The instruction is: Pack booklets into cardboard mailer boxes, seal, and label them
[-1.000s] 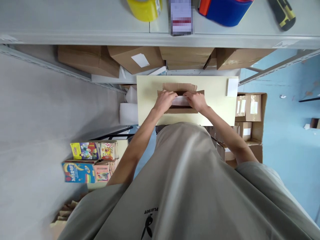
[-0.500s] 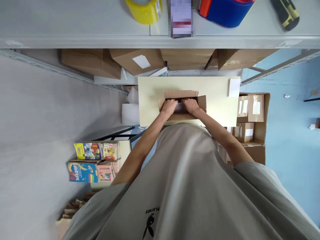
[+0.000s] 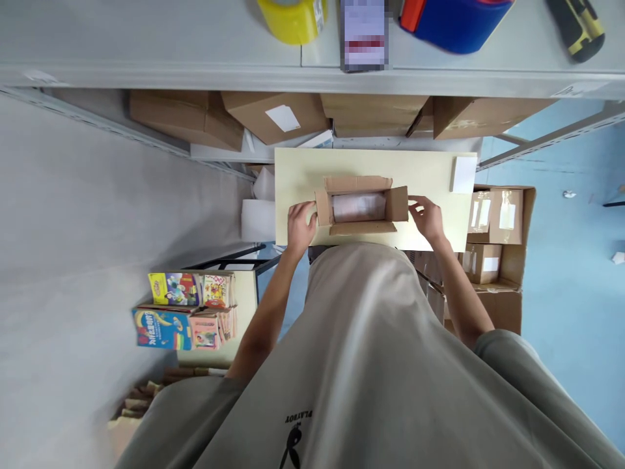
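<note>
- As I look across the pale yellow table (image 3: 293, 168), a brown cardboard box (image 3: 362, 228) stands on it near its middle, close to the wearer's body, its top open.
- Inside the box lies a pale, whitish item (image 3: 359, 207), below the rim; what it is, I cannot tell.
- The left hand (image 3: 299, 228) is at the box's left flap (image 3: 323, 208), fingertips against its outer edge; whether they pinch it, I cannot tell.
- The right hand (image 3: 428, 218) is at the right flap (image 3: 397, 204), fingertips meeting its far corner; how firm that hold is, I cannot tell either.
- Done, as I judge it: the item sits wholly within the box, with both hands outside.
- Left undone: the far flap (image 3: 359, 185) leans outward, none of the flaps covers the opening, and I see no tape across the top.
- On the shelf (image 3: 195, 73) beyond, a yellow tape roll (image 3: 297, 25) sits on the left and a black-and-yellow cutter (image 3: 581, 32) on the right, both untouched.
</note>
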Motion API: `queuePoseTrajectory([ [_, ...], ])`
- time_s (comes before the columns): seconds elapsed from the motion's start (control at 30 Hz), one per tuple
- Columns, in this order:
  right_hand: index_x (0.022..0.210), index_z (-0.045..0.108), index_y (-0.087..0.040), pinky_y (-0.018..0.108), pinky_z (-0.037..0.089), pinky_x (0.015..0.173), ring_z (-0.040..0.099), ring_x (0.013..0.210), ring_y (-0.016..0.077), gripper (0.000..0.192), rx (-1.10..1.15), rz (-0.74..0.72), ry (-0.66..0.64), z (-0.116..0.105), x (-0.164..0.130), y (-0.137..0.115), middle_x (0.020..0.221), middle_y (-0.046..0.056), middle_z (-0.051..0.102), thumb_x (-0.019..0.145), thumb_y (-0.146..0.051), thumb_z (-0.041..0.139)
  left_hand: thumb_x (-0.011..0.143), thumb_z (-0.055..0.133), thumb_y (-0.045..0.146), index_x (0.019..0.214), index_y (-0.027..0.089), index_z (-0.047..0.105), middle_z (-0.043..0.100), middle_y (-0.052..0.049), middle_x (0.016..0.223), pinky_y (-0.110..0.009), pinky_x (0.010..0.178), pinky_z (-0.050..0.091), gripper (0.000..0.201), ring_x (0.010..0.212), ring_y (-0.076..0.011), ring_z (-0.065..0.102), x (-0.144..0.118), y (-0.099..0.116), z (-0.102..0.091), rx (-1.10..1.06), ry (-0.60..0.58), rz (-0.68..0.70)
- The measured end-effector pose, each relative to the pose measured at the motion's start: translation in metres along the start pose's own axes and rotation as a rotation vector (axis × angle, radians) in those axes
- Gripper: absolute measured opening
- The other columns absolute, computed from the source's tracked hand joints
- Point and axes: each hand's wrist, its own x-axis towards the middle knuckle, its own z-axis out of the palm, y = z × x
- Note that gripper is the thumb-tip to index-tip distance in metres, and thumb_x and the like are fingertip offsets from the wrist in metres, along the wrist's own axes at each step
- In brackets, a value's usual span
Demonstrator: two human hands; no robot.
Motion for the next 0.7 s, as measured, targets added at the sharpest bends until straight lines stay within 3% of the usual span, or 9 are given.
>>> queuePoseTrajectory([
  [0.1, 0.152, 0.083, -0.021, 0.053, 0.077, 0.097, 0.084, 0.119, 0.0336, 0.049, 0.033, -0.164, -0.118, 0.012, 0.0, -0.009, 0.152, 0.018, 0.084, 0.109, -0.032, 0.062, 0.116, 0.052, 0.027, 0.149, 0.023, 0.081, 0.079, -0.015, 0.161, -0.06, 0.147, 0.045, 0.043, 0.162, -0.0352, 0.065, -0.001, 0.015, 0.006, -0.033, -0.131, 0.127],
  [0.17, 0.156, 0.082, -0.022, 0.058, 0.073, 0.109, 0.079, 0.135, 0.0367, 0.05, -0.024, -0.284, -0.205, 0.019, -0.002, -0.018, 0.158, 0.017, 0.082, 0.111, -0.041, 0.07, 0.12, 0.048, 0.031, 0.157, 0.024, 0.077, 0.075, -0.012, 0.17, -0.061, 0.152, 0.037, 0.048, 0.17, -0.0334, 0.059, -0.002, 0.027, 0.01, -0.044, -0.239, 0.184],
  [0.23, 0.16, 0.079, -0.023, 0.066, 0.063, 0.126, 0.069, 0.154, 0.042, 0.06, -0.143, -0.374, -0.309, 0.023, -0.004, -0.025, 0.172, 0.017, 0.073, 0.106, -0.049, 0.083, 0.118, 0.061, 0.041, 0.168, 0.022, 0.07, 0.066, -0.013, 0.181, -0.063, 0.154, 0.032, 0.054, 0.18, -0.0377, 0.048, -0.004, 0.037, 0.015, -0.029, -0.354, 0.194],
  [0.3, 0.165, 0.075, -0.022, 0.072, 0.053, 0.136, 0.058, 0.167, 0.0476, 0.075, -0.27, -0.428, -0.378, 0.023, -0.005, -0.025, 0.185, 0.018, 0.06, 0.098, -0.052, 0.094, 0.106, 0.085, 0.05, 0.175, 0.02, 0.063, 0.056, -0.016, 0.189, -0.066, 0.154, 0.031, 0.079, 0.186, -0.0459, 0.034, -0.007, 0.041, 0.019, 0.008, -0.422, 0.181],
  [0.37, 0.165, 0.073, -0.019, 0.072, 0.05, 0.137, 0.054, 0.169, 0.0487, 0.074, -0.322, -0.454, -0.384, 0.024, -0.004, -0.022, 0.186, 0.021, 0.058, 0.1, -0.049, 0.092, 0.098, 0.096, 0.046, 0.172, 0.018, 0.065, 0.059, -0.018, 0.186, -0.065, 0.153, 0.034, 0.084, 0.186, -0.0488, 0.031, -0.006, 0.04, 0.024, 0.032, -0.407, 0.164],
  [0.43, 0.16, 0.075, -0.016, 0.068, 0.055, 0.133, 0.064, 0.16, 0.0452, 0.058, -0.286, -0.437, -0.354, 0.027, 0.002, -0.017, 0.171, 0.024, 0.072, 0.11, -0.044, 0.078, 0.105, 0.088, 0.037, 0.162, 0.018, 0.073, 0.072, -0.02, 0.171, -0.059, 0.149, 0.042, 0.061, 0.177, -0.0444, 0.05, -0.002, 0.035, 0.031, 0.017, -0.325, 0.119],
  [0.5, 0.159, 0.073, -0.014, 0.064, 0.063, 0.123, 0.075, 0.141, 0.0417, 0.051, -0.22, -0.344, -0.275, 0.032, 0.013, -0.012, 0.154, 0.025, 0.08, 0.113, -0.036, 0.065, 0.11, 0.08, 0.028, 0.159, 0.019, 0.073, 0.076, -0.02, 0.159, -0.052, 0.138, 0.056, 0.051, 0.154, -0.0371, 0.073, 0.007, 0.029, 0.037, -0.022, -0.204, 0.018],
  [0.6, 0.177, 0.055, -0.013, 0.061, 0.069, 0.113, 0.077, 0.13, 0.0388, 0.078, -0.114, -0.176, -0.123, 0.04, 0.033, -0.007, 0.163, 0.028, 0.069, 0.102, -0.03, 0.07, 0.103, 0.086, 0.021, 0.178, 0.025, 0.054, 0.066, -0.02, 0.164, -0.041, 0.112, 0.07, 0.082, 0.118, -0.0244, 0.082, 0.025, 0.02, 0.045, -0.116, -0.087, -0.128],
  [0.7, 0.188, 0.037, -0.017, 0.059, 0.069, 0.114, 0.072, 0.14, 0.0381, 0.106, 0.001, -0.155, -0.103, 0.044, 0.048, -0.004, 0.173, 0.027, 0.059, 0.091, -0.026, 0.077, 0.095, 0.092, 0.019, 0.186, 0.029, 0.042, 0.061, -0.019, 0.166, -0.039, 0.105, 0.071, 0.105, 0.118, -0.0236, 0.077, 0.042, 0.016, 0.046, -0.192, -0.104, -0.113],
])
